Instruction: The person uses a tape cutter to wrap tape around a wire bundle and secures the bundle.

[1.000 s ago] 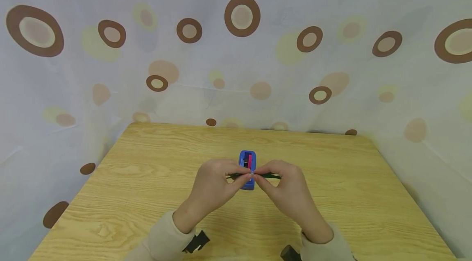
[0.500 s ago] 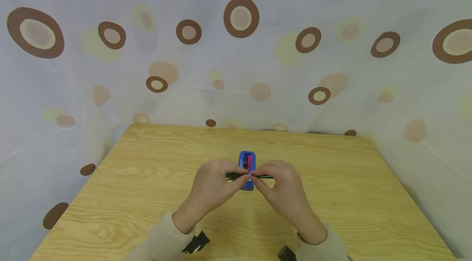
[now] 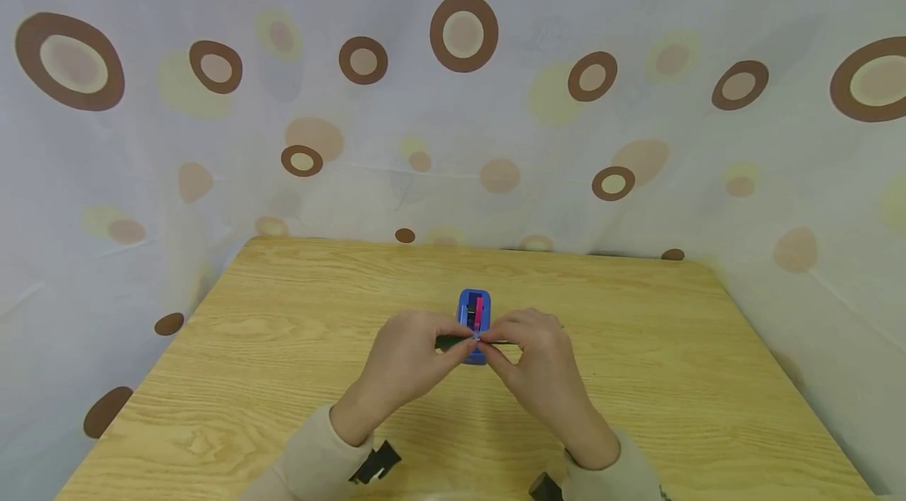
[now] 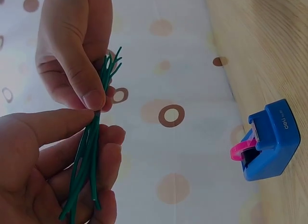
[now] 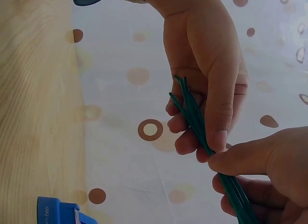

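A bundle of thin green strands [image 4: 93, 154], like coated wires, is held level between both hands above the table. My left hand [image 3: 409, 351] pinches it near the middle with thumb and fingers. Right beside it, my right hand [image 3: 541, 355] grips the bundle between thumb and fingertips. The two thumbs almost meet. Strand ends [image 5: 178, 102] fan out at both sides of the grip. A small pale patch shows at the pinch in the head view, too small to identify. Just behind the hands stands a blue tape dispenser [image 3: 464, 300] with a pink roll [image 4: 242, 150], partly hidden by the fingers.
The wood-grain table [image 3: 283, 312] extends around the dispenser. A pale curtain-like sheet [image 3: 453, 116] with brown rings and spots hangs behind the table and along both sides. Black straps or mounts [image 3: 375, 463] sit at the wrists.
My right hand has shifted slightly left and down, with its wrist drawing inward. The pinch point has moved a little left. Less of the bundle shows by the right hand. The dispenser stays put.
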Tool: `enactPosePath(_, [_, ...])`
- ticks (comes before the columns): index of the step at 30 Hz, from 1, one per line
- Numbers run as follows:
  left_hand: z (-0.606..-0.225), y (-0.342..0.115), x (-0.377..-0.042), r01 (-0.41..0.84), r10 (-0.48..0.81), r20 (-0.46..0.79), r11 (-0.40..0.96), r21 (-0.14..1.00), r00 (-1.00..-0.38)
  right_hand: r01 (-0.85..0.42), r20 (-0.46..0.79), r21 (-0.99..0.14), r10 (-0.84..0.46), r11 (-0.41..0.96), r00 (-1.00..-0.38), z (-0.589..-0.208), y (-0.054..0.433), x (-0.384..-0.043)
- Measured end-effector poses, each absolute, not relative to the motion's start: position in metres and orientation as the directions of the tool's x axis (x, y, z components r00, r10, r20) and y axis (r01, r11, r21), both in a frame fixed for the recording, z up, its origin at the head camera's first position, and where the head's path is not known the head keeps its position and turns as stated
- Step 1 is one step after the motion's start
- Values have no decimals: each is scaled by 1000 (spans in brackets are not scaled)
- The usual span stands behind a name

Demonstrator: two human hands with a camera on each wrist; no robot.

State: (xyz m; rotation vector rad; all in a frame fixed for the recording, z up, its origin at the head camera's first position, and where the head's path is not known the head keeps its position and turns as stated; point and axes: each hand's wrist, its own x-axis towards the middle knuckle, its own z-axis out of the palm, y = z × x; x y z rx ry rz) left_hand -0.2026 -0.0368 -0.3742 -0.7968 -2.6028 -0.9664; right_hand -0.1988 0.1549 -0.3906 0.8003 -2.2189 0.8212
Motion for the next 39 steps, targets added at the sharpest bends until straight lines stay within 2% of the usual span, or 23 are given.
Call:
enactPosePath(6, [-374,-38,-204,563,433,360,633,531,-826,-702,706,-367,-309,610,-638,-391,156,-198])
enactPosePath(15, [-377,-38,-204,596,441,402,633,494,-802,-676,648,-464,-300,572,-700,-390,157,-197])
enactPosePath(27, [-377,-37,-207,686,469,514,599,412,-718,-606,551,-577,-287,547,-784,-384,160,-196])
enactPosePath(34, [-380,-38,-209,763,508,600,571,303,-618,-521,412,-626,-321,580,-853,-382,162,-197])
enactPosePath(39, [-381,-38,-209,767,501,617,573,289,-607,-513,399,-637,-323,575,-858,-382,162,-196])
